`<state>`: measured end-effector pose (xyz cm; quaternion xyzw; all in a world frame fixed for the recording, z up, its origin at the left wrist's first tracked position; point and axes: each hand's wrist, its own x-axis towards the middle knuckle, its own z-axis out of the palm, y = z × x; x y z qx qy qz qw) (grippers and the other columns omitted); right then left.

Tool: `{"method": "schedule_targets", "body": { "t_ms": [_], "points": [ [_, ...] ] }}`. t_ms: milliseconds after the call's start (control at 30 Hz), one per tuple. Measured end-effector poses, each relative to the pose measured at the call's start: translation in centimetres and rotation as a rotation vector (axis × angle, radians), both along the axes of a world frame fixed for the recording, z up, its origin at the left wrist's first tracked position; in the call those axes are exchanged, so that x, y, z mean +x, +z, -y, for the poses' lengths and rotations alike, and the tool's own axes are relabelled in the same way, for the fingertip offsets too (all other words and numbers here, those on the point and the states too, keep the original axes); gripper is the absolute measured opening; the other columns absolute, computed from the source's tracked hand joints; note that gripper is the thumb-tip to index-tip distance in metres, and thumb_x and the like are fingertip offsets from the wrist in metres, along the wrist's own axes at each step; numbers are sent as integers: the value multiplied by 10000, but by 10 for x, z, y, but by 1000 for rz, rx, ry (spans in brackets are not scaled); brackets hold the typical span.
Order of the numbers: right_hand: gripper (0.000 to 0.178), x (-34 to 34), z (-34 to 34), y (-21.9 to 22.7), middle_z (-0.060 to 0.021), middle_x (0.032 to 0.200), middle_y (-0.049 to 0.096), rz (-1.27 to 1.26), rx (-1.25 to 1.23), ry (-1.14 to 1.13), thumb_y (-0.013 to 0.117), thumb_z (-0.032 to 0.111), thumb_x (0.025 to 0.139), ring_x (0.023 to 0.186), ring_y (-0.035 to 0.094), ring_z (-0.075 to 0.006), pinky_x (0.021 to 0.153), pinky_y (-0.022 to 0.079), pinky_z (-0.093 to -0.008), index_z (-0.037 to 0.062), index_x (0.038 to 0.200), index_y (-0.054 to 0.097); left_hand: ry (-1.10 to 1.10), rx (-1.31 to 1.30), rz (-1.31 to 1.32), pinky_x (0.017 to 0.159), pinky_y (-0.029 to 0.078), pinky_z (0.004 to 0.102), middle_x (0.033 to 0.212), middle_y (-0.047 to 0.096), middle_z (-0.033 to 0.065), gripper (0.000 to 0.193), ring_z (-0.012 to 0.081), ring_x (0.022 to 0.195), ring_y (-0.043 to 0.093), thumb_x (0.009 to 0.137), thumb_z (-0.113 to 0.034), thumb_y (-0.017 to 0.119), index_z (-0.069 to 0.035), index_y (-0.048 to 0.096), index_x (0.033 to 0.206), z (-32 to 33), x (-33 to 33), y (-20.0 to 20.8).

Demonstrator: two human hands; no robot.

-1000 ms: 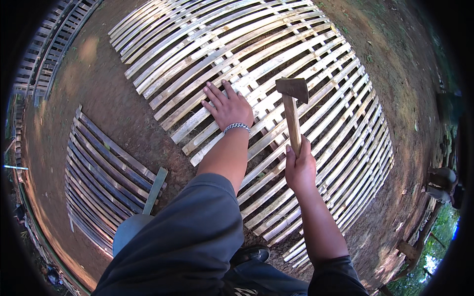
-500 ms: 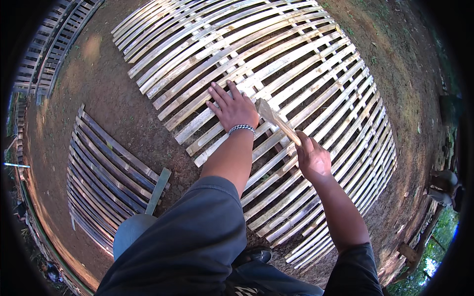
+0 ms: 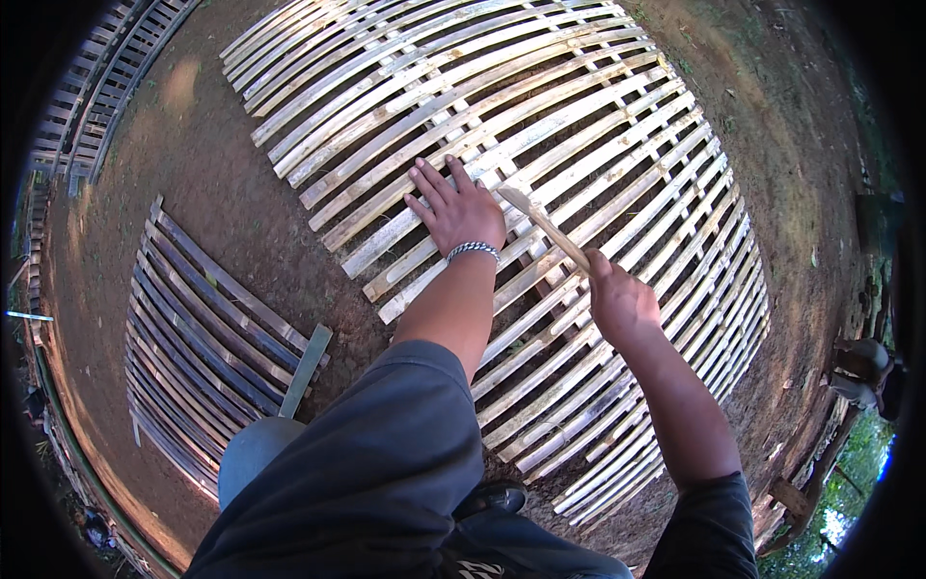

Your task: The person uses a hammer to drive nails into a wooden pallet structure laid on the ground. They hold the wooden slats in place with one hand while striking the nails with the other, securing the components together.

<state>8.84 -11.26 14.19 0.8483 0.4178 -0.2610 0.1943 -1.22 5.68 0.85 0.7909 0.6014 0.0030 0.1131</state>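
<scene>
Room left of left grip [image 3: 467, 216]; hatchet [image 3: 555, 236] blocks right.

Outdoor setting with a floor of bare brown earth [image 3: 241, 183], bearing scattered debris and pale patches of sunlight [image 3: 180, 85] between broad areas of shade. At upper left, a dark slatted structure [image 3: 101, 92] borders the ground; at lower right, bright daylight shows through green foliage [image 3: 863, 463] beyond rough timber [image 3: 791, 497].

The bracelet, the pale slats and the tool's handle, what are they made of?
Bracelet: probably metal, polished, since its silvery links shine. Pale slats: likely bamboo or wood, unpainted, with blotchy, streaky surfaces; I can't tell which. Tool's handle: looks like plain wood, being tan and dull.
</scene>
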Motion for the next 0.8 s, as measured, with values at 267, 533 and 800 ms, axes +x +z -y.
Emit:
{"method": "schedule_targets", "body": {
  "t_ms": [267,533,800],
  "points": [
    [344,-20,0,18,-196,1067,725,-71,408,-75,505,214,1066,958,727,-399,861,578,-529,143,1402,484,19,-23,8,1284,47,598,1727,76,281,635,397,1620,38,1095,-361,355,-90,247,1658,-1,-3,-3],
    [344,-17,-2,16,-221,1130,720,-83,408,-96,495,244,1073,989,731,-398,842,581,-516,147,1402,479,30,-5,18,1285,56,594,1729,78,275,644,396,1617,62,1083,-358,376,-94,254,1657,-5,-5,-4],
    [395,-13,17,-3,-222,1014,742,-80,264,-144,544,286,1061,903,729,-426,833,581,-512,141,1421,475,20,22,64,1284,43,597,1728,73,279,637,397,1618,50,1090,-351,370,-82,254,1655,0,-2,-6]
  ]
}}
